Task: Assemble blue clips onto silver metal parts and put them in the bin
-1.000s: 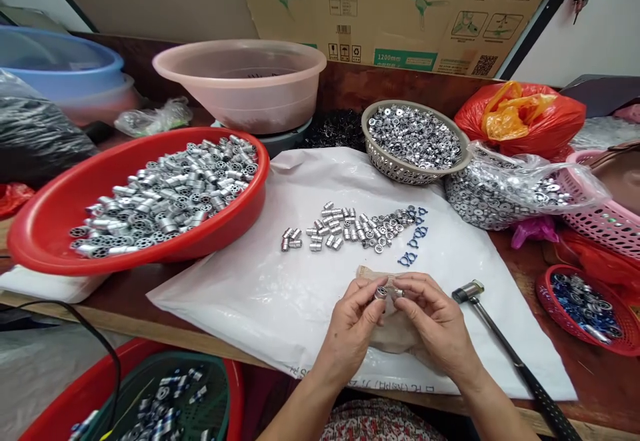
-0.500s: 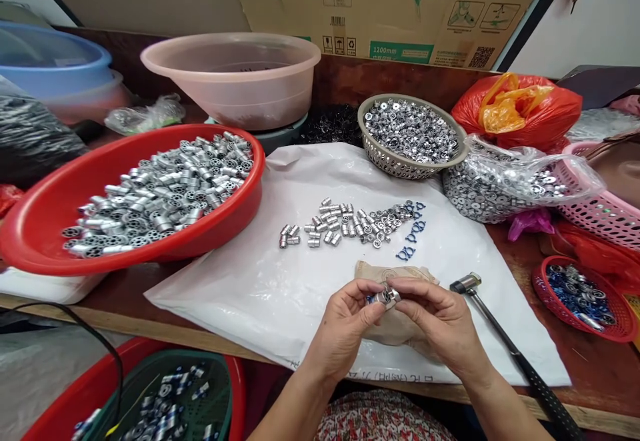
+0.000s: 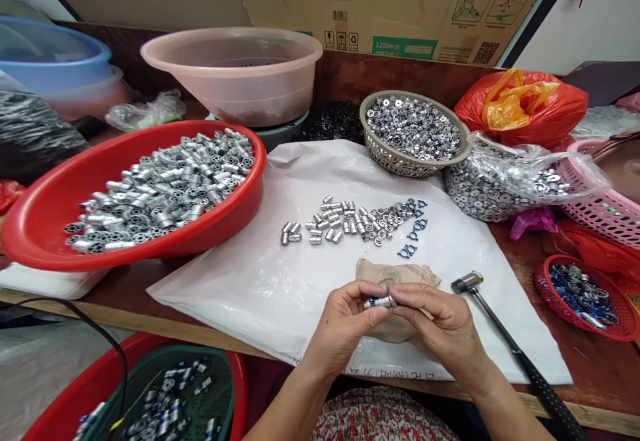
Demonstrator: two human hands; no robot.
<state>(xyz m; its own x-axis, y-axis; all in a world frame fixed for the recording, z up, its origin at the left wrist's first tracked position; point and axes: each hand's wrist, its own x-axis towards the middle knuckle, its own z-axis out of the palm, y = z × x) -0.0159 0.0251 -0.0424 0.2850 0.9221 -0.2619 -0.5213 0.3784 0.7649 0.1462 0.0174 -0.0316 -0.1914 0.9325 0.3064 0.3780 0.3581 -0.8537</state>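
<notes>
Between my two hands is a small silver metal cylinder with a blue part, held above a beige cloth pad. My left hand pinches its left end, and the fingers of my right hand close on its right end. Fingertips hide part of it. Beyond the pad, silver cylinders, round silver caps and blue clip-like pieces lie on a white plastic sheet. A hammer with a black handle rests right of my right hand.
A red basin of silver cylinders stands left, a grey basket of caps at the back. Beside it are a clear bag of caps and a red bag. A small red basket is right; a green basket sits lower left.
The two metal parts, seen with a gap and an open end before, now sit in line as one cylinder. My fingertips have drawn closer together; the view has shifted slightly.
</notes>
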